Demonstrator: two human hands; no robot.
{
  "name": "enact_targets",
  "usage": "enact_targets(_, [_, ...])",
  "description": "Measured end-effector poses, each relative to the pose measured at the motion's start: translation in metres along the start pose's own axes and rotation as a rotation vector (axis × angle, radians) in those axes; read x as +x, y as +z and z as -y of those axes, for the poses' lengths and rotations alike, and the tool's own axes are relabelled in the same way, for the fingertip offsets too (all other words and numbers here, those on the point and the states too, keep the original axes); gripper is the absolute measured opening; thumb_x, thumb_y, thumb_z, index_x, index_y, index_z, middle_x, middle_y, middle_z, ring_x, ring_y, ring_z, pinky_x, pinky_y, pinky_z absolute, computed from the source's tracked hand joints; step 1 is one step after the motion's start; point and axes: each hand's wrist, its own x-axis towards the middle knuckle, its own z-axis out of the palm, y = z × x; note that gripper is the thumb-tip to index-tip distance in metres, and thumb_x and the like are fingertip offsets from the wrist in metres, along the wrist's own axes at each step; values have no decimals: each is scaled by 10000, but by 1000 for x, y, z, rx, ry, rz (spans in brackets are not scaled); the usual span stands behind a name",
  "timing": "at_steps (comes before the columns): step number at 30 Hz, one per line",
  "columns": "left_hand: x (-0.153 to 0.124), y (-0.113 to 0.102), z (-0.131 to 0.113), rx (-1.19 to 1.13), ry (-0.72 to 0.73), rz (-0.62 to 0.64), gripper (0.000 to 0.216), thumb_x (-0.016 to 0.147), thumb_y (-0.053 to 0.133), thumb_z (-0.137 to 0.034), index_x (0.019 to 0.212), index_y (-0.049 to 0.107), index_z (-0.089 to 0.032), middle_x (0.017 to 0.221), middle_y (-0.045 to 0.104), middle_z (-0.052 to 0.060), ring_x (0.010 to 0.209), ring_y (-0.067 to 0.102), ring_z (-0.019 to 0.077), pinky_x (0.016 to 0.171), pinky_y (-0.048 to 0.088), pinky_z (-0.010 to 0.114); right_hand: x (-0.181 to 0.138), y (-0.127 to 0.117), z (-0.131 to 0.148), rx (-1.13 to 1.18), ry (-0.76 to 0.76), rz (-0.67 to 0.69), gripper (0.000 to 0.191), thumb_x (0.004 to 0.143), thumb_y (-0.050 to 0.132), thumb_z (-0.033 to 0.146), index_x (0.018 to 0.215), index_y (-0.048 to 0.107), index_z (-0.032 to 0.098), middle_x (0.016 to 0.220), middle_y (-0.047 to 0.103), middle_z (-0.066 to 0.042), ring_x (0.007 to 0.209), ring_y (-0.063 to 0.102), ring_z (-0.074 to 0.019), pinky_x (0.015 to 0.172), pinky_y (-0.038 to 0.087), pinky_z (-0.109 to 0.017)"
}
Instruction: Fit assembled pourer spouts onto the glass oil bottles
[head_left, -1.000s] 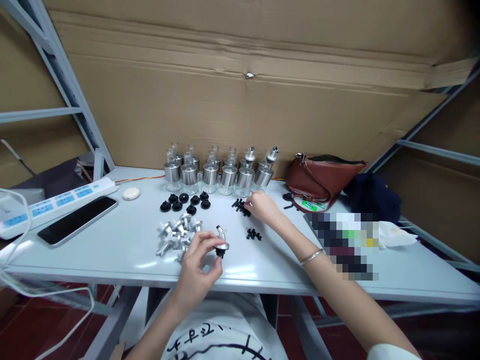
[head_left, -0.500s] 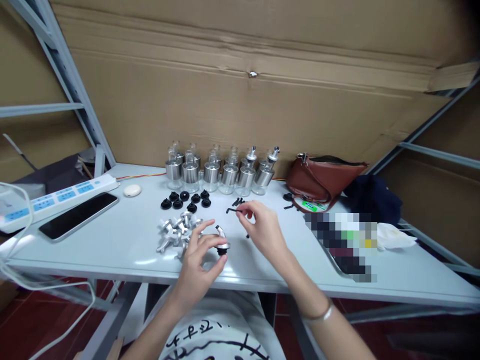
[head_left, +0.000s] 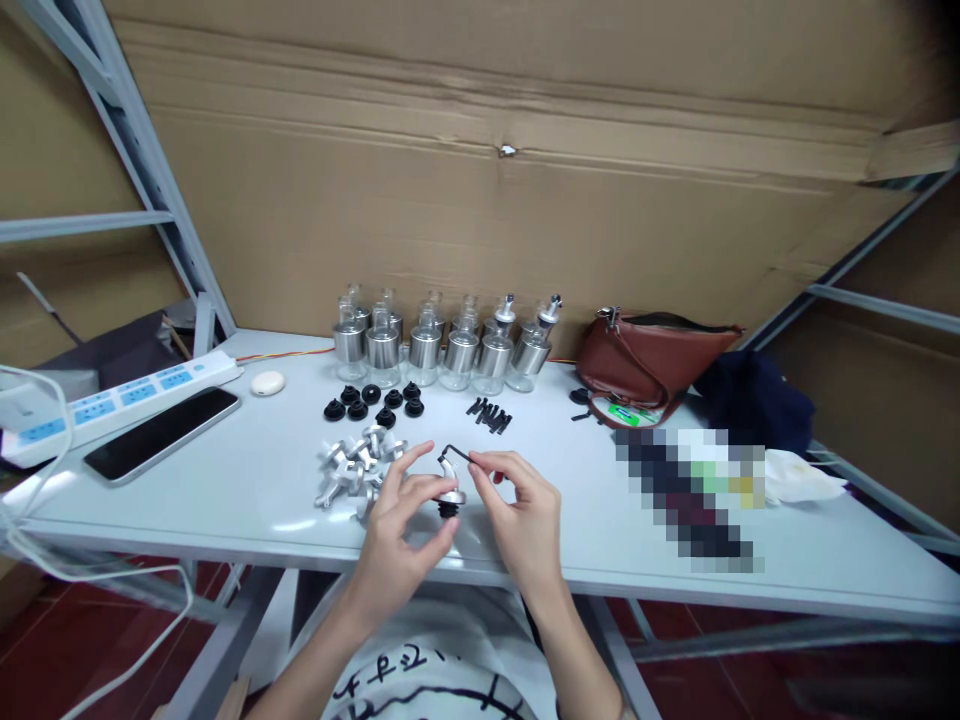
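Note:
My left hand point(head_left: 405, 515) is closed around a silver pour spout point(head_left: 451, 494) with a black ribbed stopper at its base, held upright over the table's front part. Between thumb and fingertips, my right hand point(head_left: 521, 500) pinches a thin bent black piece point(head_left: 459, 455). Its bent end is at the spout's tip; whether it sits inside cannot be told. Left of my left hand lies a heap of silver spout parts point(head_left: 356, 465). Several black stoppers point(head_left: 373, 400) lie behind the heap. A small group of black strips point(head_left: 489, 413) rests beyond my right hand.
Glass bottles with metal sleeves point(head_left: 425, 350) stand in rows at the back, two at the right with spouts fitted. A brown bag point(head_left: 652, 360) is at the back right. A phone point(head_left: 161, 433), a power strip point(head_left: 120, 400) and a white round case point(head_left: 268, 383) lie left.
My right hand has come from the black strips toward my body, bringing the bent black piece to the spout's tip. My left hand still holds the spout in nearly the same place.

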Motion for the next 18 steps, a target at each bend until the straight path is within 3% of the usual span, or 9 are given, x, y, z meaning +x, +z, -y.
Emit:
enact_targets(13, [-1, 0, 2, -43, -13, 13, 198, 864, 604, -225, 1058, 642, -230, 1249, 571, 125, 1315, 435, 274, 990, 477, 411, -7, 1, 3, 26, -91, 8, 141, 824, 599, 105, 863, 695, 201, 787, 688, -38, 733, 648, -158, 660, 531, -274])
enact_targets(18, [-1, 0, 2, -55, -9, 37, 216, 879, 590, -228, 1089, 638, -243, 1401, 440, 128, 1212, 543, 247, 965, 498, 382, -6, 0, 2, 30, -106, 29, 144, 836, 589, 103, 863, 689, 203, 804, 689, -45, 754, 653, -162, 676, 533, -280])
